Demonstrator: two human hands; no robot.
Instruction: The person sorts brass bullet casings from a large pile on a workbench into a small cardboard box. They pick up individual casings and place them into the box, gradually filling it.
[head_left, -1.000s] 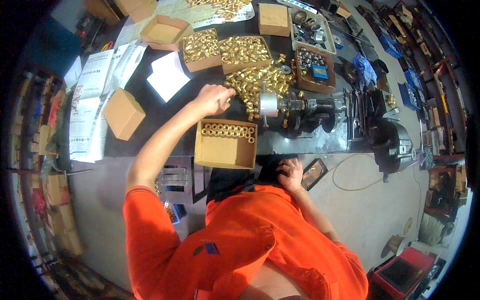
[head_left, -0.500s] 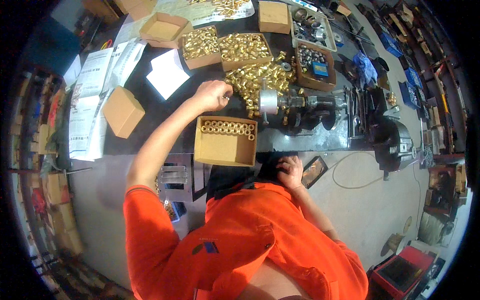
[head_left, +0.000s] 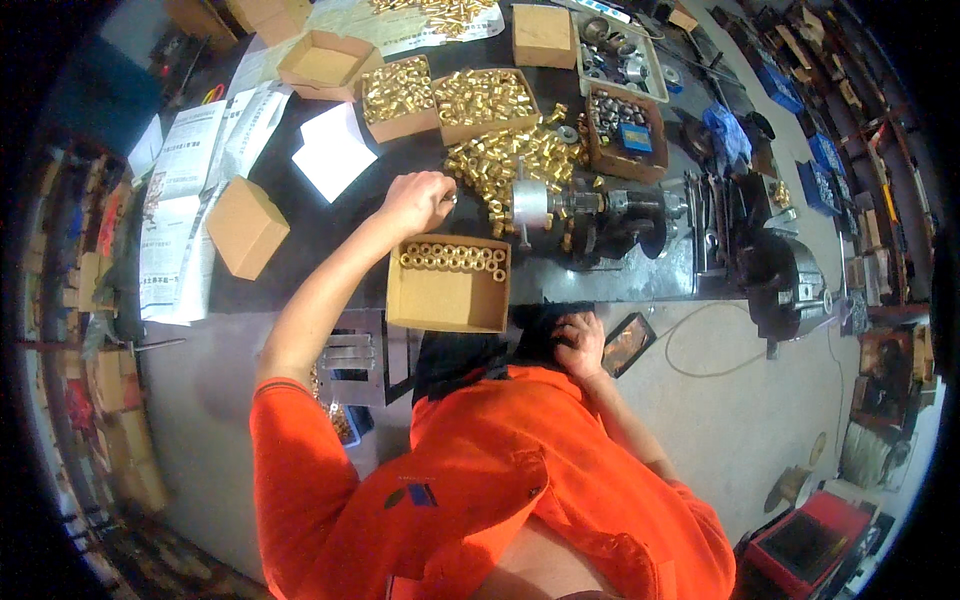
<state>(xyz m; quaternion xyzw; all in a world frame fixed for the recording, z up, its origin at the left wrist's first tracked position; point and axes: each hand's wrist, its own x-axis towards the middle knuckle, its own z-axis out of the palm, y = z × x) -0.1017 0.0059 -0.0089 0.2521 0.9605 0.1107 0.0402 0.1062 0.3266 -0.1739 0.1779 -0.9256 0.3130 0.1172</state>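
Left hand (head_left: 418, 203): its fingers are bent and closed together. A small metal fitting (head_left: 450, 198) seems to be pinched at the fingertips, but only its end can be seen.
Change of the left hand: compared with one second ago, it is slightly farther from the loose pile of brass fittings (head_left: 505, 160) and slightly nearer to the body. This movement is small.
Loose pile: it lies on the dark surface (head_left: 310, 215), to the right of the left hand and just in front of the right filled carton (head_left: 490, 128).
Open carton (head_left: 445, 300): it is at the near edge of the surface, between the left hand and the body.
Rows in the carton (head_left: 452, 257): two rows stand along the far wall, ring ends upward, with one more piece at the right end, nearer to the person. This order is the same as one second ago.
Meaning for the work: in this short time no piece was added to the rows; I judge that the picking-up is just finished.
Right hand (head_left: 578, 343): it rests on the lap, fingers curled, well apart from the left hand, and has not moved noticeably. I cannot tell if it holds something.
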